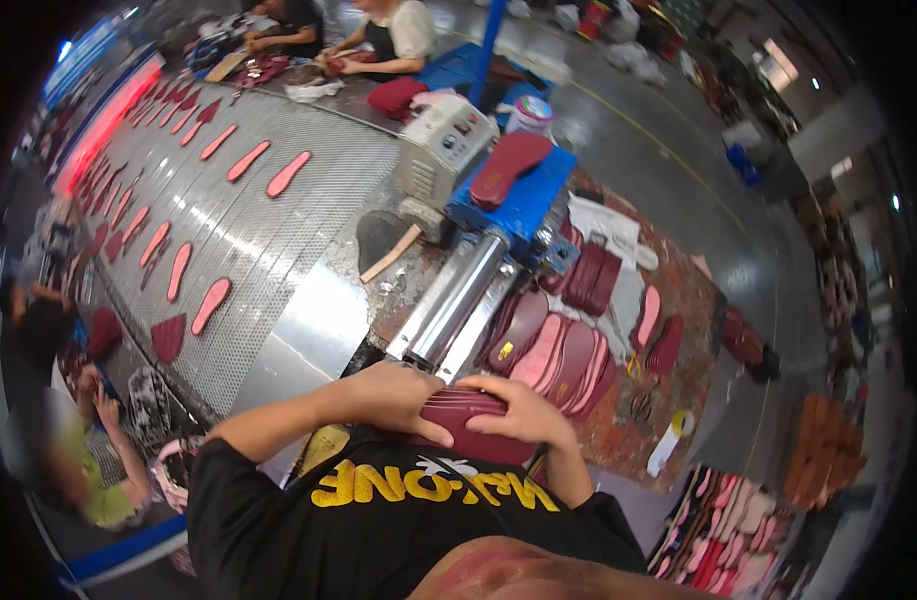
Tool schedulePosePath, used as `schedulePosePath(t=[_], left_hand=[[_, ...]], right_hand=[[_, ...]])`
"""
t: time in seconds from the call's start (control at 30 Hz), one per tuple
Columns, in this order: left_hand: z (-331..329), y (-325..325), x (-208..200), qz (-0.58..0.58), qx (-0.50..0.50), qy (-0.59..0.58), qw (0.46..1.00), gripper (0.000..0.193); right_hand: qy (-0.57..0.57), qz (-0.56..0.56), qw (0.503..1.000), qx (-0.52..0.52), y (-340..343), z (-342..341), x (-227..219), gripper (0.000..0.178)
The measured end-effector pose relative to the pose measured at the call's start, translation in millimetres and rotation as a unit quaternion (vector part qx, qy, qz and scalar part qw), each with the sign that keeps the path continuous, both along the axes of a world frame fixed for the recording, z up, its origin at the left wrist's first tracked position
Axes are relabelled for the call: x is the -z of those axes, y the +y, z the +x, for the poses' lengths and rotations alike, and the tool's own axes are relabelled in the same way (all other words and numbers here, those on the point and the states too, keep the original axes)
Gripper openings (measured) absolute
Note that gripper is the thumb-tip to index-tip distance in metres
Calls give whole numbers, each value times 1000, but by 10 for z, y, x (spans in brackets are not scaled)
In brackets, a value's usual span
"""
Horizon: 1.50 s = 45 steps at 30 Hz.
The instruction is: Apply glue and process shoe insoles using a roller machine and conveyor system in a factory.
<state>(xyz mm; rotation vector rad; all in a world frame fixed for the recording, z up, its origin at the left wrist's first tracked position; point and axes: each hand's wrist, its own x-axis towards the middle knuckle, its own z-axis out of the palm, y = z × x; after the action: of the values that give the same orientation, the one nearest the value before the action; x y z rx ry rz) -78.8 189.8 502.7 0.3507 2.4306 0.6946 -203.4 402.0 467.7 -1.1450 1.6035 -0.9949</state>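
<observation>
Close to my body, I hold a stack of maroon insoles (466,418) between both hands. My left hand (388,396) is closed round the stack's left end, thumb along its near side. My right hand (521,410) wraps its right end, fingers over the top. Just beyond the stack is a machine's shiny metal roller (458,298). On the machine's blue housing (556,178) lies one maroon insole (510,168). More maroon and pink insoles (568,365) are piled on the table, right of the roller.
A metal mesh conveyor (278,150) with rows of pink insoles stretches away to the left. Beside the roller stand a grey control box (446,150) and a wooden-handled tool (390,254). A tape roll (682,423) lies at right. Other people sit at the far side and left.
</observation>
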Motion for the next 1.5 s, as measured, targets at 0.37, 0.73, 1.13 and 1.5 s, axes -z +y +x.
schedulePosePath(t=[0.37, 0.73, 1.13, 1.5], left_hand=[[13, 189, 216, 61, -176, -25, 982, 63], [-130, 30, 615, 411, -350, -18, 842, 59], [-1313, 139, 259, 370, -334, 209, 841, 61], [-204, -1009, 1096, 391, -450, 150, 789, 49]], right_hand=[[-27, -325, 944, 58, 200, -7, -286, 80], [17, -244, 794, 556, 767, 11, 32, 52], [-99, -334, 835, 426, -451, -831, -36, 61], [-248, -64, 817, 516, -1403, -2894, 501, 43]])
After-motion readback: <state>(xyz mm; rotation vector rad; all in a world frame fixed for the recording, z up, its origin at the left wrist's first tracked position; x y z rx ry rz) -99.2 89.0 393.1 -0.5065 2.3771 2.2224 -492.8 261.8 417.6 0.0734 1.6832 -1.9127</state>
